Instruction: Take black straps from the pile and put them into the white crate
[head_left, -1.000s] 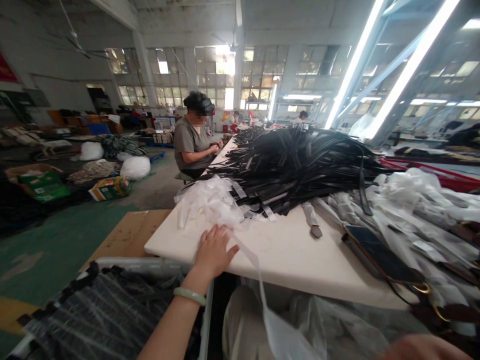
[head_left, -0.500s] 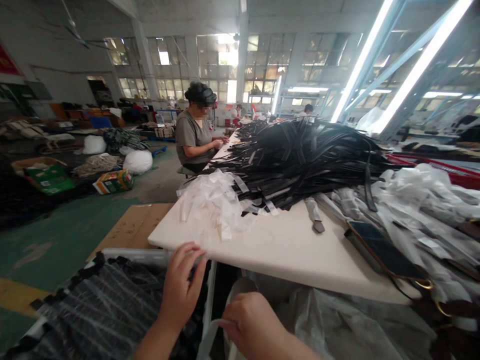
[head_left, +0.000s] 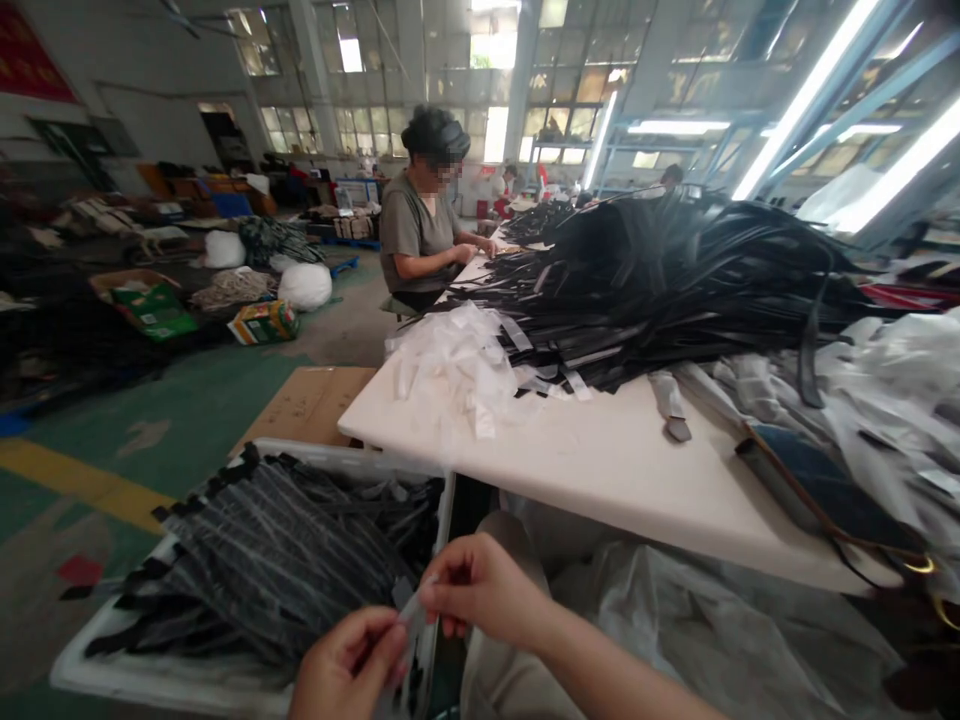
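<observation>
Low in front of me, a narrow translucent plastic sleeve [head_left: 411,606] stretches between my two hands. The fingertips of my left hand [head_left: 352,655] pinch its lower end, while my right hand [head_left: 484,590] grips the upper end between thumb and fingers. Whether a strap lies inside the sleeve is too blurred to tell. Just beyond my hands stands a white plastic crate [head_left: 157,672], filled with black straps in clear sleeves [head_left: 277,550]. On the pale table [head_left: 600,455] lie a heap of white plastic sleeves [head_left: 457,355] and a large pile of black straps [head_left: 660,280].
A phone [head_left: 840,485] and more plastic-wrapped straps [head_left: 885,400] lie at the table's right. A flattened cardboard box [head_left: 300,405] is behind the crate. Across the table's far left side sits a co-worker [head_left: 424,235]. Plastic sheeting [head_left: 697,630] hangs under the table edge.
My left hand has come down from near the table edge, and its open fingers have closed on the sleeve. My right hand has risen slightly. The view has shifted left and down.
</observation>
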